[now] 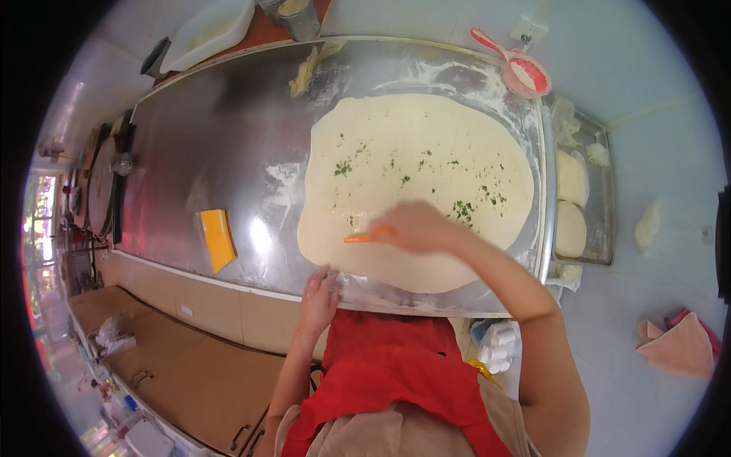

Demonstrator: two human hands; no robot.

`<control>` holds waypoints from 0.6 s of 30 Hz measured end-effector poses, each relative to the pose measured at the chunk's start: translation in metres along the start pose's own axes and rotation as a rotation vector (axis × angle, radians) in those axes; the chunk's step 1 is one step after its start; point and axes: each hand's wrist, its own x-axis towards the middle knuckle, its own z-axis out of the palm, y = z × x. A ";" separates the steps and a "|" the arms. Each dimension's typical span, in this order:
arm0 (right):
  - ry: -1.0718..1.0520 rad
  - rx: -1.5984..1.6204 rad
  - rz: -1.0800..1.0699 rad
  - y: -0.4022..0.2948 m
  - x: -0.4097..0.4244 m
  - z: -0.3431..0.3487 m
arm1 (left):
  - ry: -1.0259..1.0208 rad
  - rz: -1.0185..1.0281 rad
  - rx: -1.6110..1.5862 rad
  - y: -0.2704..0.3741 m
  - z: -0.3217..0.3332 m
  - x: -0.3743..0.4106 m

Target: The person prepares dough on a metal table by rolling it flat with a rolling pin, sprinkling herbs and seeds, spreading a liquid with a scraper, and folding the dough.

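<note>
A large rolled-out sheet of dough (pixel 400 263) lies on the metal work table (pixel 171 137), with chopped green herbs (pixel 464 211) scattered over it. My right hand (pixel 414 225) is blurred above the lower middle of the sheet, closed on an orange-handled tool (pixel 357 239); its kind cannot be told, and part of it is hidden by the fingers. Near the sheet's lower left edge, my left hand (pixel 320 294) rests on the front rim of the table, fingers slightly apart, holding nothing visible. A shiny patch shows on the dough just above the orange tool.
A yellow rectangular scraper or packet (pixel 217 240) lies left of the dough. A red-handled strainer (pixel 528 74) sits at the back right corner. Beyond the right edge, a metal tray (pixel 604 228) holds dough pieces (pixel 571 228). A crumpled yellowish cloth or film (pixel 305 71) lies at the back.
</note>
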 end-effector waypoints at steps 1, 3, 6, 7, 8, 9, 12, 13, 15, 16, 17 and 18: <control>-0.038 0.042 -0.035 0.013 0.027 -0.022 | -0.004 -0.002 -0.009 0.003 -0.004 0.002; -0.008 0.353 0.132 0.064 0.091 -0.038 | -0.016 0.006 -0.013 0.005 -0.009 0.006; 0.274 0.769 0.339 0.128 0.131 -0.060 | -0.030 0.029 -0.007 0.003 -0.016 0.009; 0.433 0.877 0.381 0.161 0.126 -0.062 | -0.034 0.048 -0.010 0.003 -0.018 0.012; 0.585 0.978 0.418 0.189 0.118 -0.060 | -0.034 0.058 -0.015 0.000 -0.019 0.012; 0.791 1.082 0.492 0.208 0.104 -0.058 | -0.041 0.054 -0.024 -0.004 -0.021 0.012; 1.250 1.363 0.626 0.259 0.031 -0.033 | -0.065 0.063 -0.041 -0.018 -0.023 0.016; 1.401 1.502 0.648 0.269 0.003 -0.017 | -0.084 0.081 -0.035 -0.023 -0.024 0.020; 1.640 1.588 0.591 0.263 -0.042 0.027 | -0.112 0.106 -0.028 -0.034 -0.027 0.025; 1.705 1.550 0.587 0.259 -0.069 0.055 | -0.126 0.127 -0.033 -0.038 -0.028 0.029; 1.772 1.546 0.594 0.244 -0.085 0.075 | -0.137 0.141 -0.032 -0.042 -0.030 0.033; 1.841 1.536 0.600 0.229 -0.102 0.093 | -0.151 0.172 -0.040 -0.045 -0.032 0.039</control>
